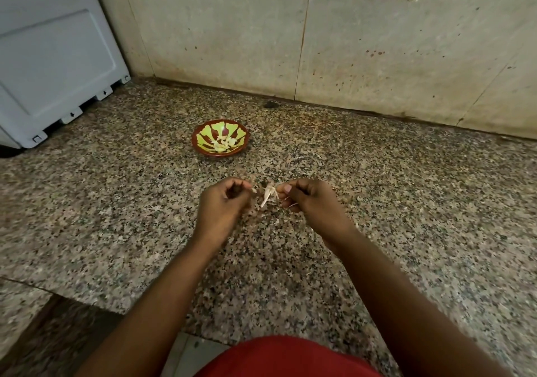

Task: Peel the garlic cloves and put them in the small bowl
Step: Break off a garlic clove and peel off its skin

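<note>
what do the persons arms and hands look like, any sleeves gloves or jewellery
Both forearms are bare from the bottom of the frame to the wrists, with no sleeves in view. The left hand and right hand wear no gloves, and no rings, bangles or watch show. The nails look short and unpainted, though motion blur softens the fingers. A red garment shows at the lower edge.

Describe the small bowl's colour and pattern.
Reddish-brown small bowl with yellow-green petal-like patches radiating inside; seen in the head view.
</note>
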